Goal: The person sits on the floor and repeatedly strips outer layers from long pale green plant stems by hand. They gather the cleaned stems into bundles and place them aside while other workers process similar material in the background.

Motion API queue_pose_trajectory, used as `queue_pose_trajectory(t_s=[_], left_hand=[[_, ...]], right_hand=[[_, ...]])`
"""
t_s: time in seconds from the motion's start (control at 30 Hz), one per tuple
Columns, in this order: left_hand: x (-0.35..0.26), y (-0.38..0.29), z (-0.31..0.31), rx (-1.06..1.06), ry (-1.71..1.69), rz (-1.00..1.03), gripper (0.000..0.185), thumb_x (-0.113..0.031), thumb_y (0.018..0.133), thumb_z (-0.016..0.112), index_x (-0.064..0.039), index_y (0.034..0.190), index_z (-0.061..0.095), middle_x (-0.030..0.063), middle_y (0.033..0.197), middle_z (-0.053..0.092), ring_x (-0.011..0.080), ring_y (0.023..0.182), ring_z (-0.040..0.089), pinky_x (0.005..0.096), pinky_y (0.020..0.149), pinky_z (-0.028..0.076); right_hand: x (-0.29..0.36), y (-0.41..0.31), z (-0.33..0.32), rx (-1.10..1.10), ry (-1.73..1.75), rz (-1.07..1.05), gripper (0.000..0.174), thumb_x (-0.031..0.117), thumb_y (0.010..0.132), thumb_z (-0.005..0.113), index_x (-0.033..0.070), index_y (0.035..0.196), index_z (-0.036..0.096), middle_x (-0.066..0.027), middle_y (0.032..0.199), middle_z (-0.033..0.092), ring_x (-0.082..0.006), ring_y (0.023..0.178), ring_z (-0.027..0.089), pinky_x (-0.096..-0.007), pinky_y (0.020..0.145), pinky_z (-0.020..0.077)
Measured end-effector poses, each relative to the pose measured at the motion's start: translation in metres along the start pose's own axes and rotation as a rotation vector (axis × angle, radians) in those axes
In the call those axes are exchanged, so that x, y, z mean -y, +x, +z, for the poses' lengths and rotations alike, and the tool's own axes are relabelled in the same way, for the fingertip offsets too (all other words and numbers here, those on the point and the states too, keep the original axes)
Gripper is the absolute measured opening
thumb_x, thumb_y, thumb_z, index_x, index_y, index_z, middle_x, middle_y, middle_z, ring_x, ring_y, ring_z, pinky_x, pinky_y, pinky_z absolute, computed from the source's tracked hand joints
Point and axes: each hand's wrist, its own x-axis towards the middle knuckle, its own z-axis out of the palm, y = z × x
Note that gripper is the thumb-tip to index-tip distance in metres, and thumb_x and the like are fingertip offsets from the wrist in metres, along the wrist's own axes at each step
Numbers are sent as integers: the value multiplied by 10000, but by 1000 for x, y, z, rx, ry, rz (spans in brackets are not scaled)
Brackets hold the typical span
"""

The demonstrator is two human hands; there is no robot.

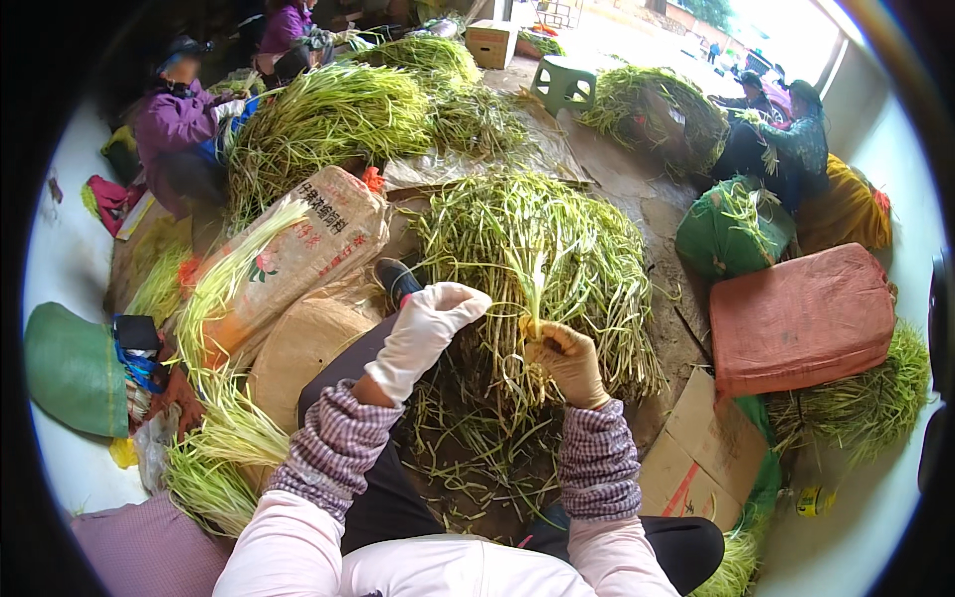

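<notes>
My right hand, in a stained yellowish glove, grips a pale stalk of leafy greens that look like garlic shoots; its leaves point away from me. My left hand, in a whitish glove, is pinched at the fingertips, with a thin leaf strand running from them toward the stalk. Beneath and beyond both hands lies a large heap of the same greens, with some browned stems. Trimmed leaves are scattered on the floor between my legs. On my left, paler cleaned-looking stalks lie across a printed woven sack.
More bundled stalks lie at left, by a round tan object. Right of me are a red woven bundle, flattened cardboard and a green sack. Several people sit beyond among other heaps, near a green plastic stool.
</notes>
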Motion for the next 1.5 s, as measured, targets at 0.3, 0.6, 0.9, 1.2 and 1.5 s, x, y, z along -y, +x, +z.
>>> queue_pose_trajectory(t_s=[0.3,0.6,0.9,1.2,1.5], left_hand=[[41,0,-19,149,-187,-293,190,-164,901,708,-30,1035,706,18,971,698,97,930,608,256,891,440],[67,-7,-29,81,-133,-179,215,-177,945,648,-10,1067,707,26,978,708,91,944,614,248,907,435],[104,-17,-30,77,96,-247,192,-104,928,577,22,915,721,94,904,723,167,896,665,304,918,482],[79,-22,-44,161,-105,-17,422,-436,971,574,-63,1128,691,41,1118,685,106,1036,587,296,913,432],[67,-10,-84,-204,-540,-178,348,-389,1026,460,-108,1020,667,104,1212,659,223,1210,575,401,949,429]], right_hand=[[8,-8,51,106,-547,105,297,63,817,771,0,1098,702,-86,914,734,-90,801,656,-245,723,538],[-10,6,65,87,-598,108,179,59,863,728,-14,1025,705,-54,852,697,-98,727,621,-248,651,516],[-28,19,67,-167,-359,-232,198,26,949,600,6,1137,657,-76,970,687,-122,775,643,-244,706,548],[-10,21,75,94,-639,20,213,101,860,725,46,1064,702,-66,785,716,-109,576,630,-241,548,520],[-7,-10,45,167,-393,269,203,101,914,681,6,1092,695,31,711,608,-28,537,475,-203,478,413]])
